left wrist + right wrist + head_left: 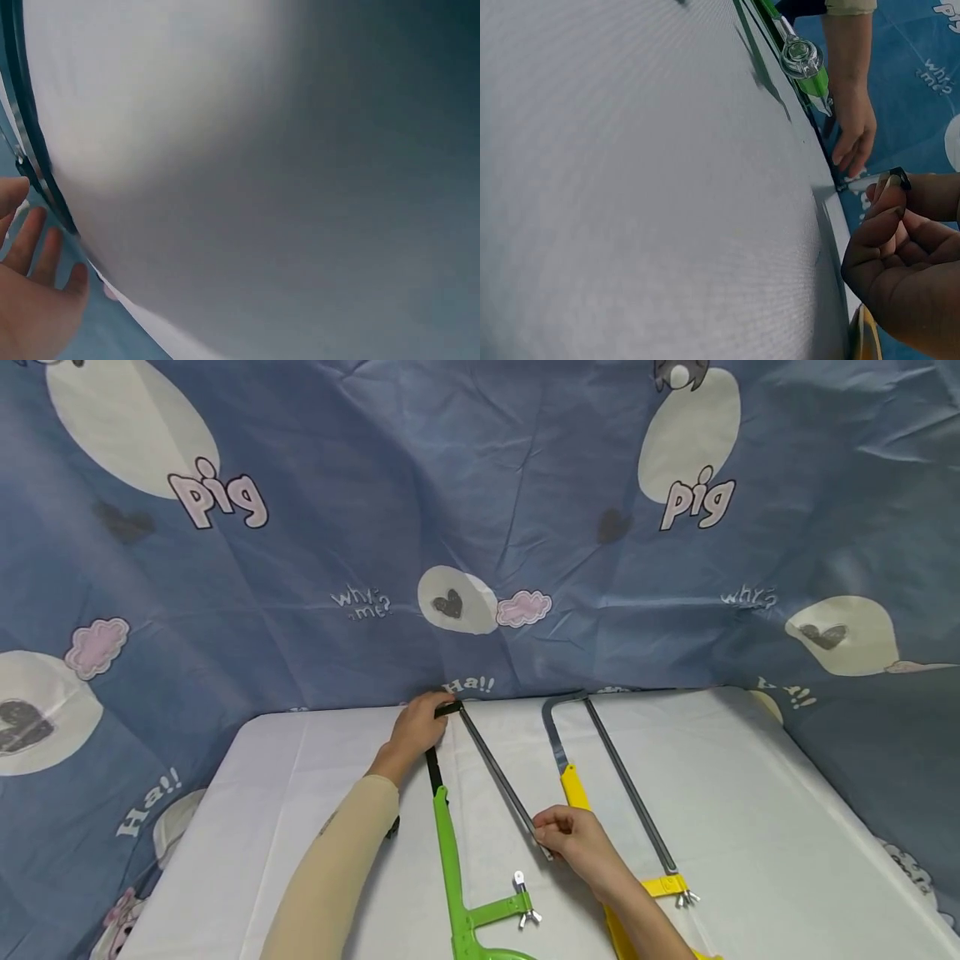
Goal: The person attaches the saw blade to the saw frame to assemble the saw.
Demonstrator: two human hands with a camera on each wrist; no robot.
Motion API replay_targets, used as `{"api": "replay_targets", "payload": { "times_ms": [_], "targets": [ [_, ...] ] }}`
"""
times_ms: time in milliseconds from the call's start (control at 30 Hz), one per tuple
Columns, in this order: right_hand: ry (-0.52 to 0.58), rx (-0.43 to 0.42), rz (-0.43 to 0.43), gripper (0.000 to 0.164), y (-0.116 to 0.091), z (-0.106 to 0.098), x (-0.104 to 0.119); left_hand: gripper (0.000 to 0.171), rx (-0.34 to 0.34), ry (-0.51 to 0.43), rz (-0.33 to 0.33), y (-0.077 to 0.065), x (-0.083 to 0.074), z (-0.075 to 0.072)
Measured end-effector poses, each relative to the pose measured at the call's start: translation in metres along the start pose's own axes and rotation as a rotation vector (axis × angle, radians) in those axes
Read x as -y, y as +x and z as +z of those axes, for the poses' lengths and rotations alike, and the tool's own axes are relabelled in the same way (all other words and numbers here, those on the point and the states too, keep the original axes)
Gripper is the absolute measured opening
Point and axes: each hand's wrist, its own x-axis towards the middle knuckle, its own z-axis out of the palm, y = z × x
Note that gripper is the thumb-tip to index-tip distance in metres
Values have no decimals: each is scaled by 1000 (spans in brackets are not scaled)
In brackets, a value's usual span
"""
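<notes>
A hacksaw with a green handle [450, 860] and a black front frame [433, 770] lies on the white table. At the frame's far corner my left hand [417, 727] holds on, its fingers bent over the black bar. The grey saw blade [495, 768] runs from that corner toward me at a slant. My right hand [579, 845] pinches the blade near its near end between thumb and fingers. That end is apart from the green arm's metal blade holder [519, 881], which carries a wing nut [529, 918]. In the right wrist view, the right hand's pinching fingertips [891, 196] show close up.
To the right lies a second hacksaw with a yellow handle [574, 788], its blade [630, 785] fitted; my right forearm crosses over it. A small black part [393, 827] shows beside my left sleeve. Blue patterned cloth [480, 527] hangs behind the white table [780, 827].
</notes>
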Motion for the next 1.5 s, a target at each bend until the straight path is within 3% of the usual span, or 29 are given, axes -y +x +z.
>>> {"api": "replay_targets", "payload": {
  "times_ms": [233, 700, 900, 1233, 1500],
  "targets": [
    [0, 13, -14, 17, 0, 1, 0, 39, -9, 18, 3, -14, 10, -9],
    [6, 3, -14, 18, 1, 5, 2, 38, 4, 172, 84, -49, 14, -26],
    [7, -3, -17, 17, 1, 5, 2, 38, 20, 208, 147, -64, 6, -30],
    [13, -9, -15, 16, -1, 7, 4, 41, 97, 308, 177, -92, -18, -30],
    [20, -12, -20, 17, -1, 7, 6, 45, 120, 314, 213, -119, -35, -35]
  ]
}}
